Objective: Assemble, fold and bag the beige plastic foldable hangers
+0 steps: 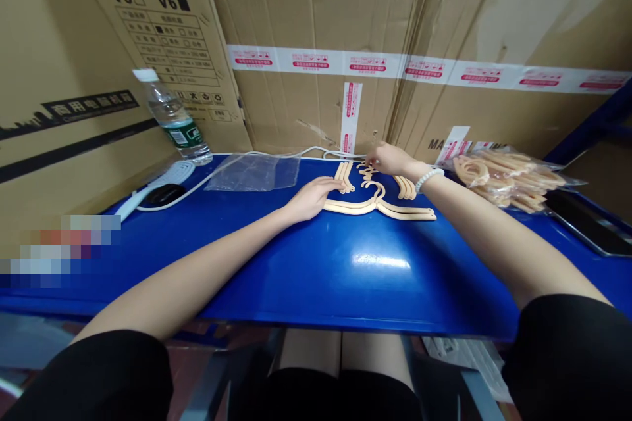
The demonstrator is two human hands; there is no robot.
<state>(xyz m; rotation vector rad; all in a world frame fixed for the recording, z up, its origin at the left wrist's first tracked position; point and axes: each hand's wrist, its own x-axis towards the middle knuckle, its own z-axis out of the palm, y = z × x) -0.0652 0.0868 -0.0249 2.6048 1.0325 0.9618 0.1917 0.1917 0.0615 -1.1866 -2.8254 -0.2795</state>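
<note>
Beige hanger parts lie on a blue table. In front are two assembled-looking clothes hangers (351,209), side by side with their hooks upward. My left hand (309,200) lies over their left end with fingers stretched out, fingertips at a small group of curved arm pieces (344,174). My right hand (394,160), with a pale bead bracelet (428,179) on the wrist, reaches to the back. Its fingers are bent down and pinched at the small beige hook pieces (367,172); the exact grip is partly hidden. More curved arm pieces (405,188) lie beneath the right wrist.
Clear plastic bags of beige parts (508,177) lie at the right, beside a dark phone-like device (590,220). An empty-looking plastic bag (254,172), a white cable (197,184), a pale blue hairbrush (168,174) and a water bottle (180,128) are at the left. Cardboard (296,105) walls the back.
</note>
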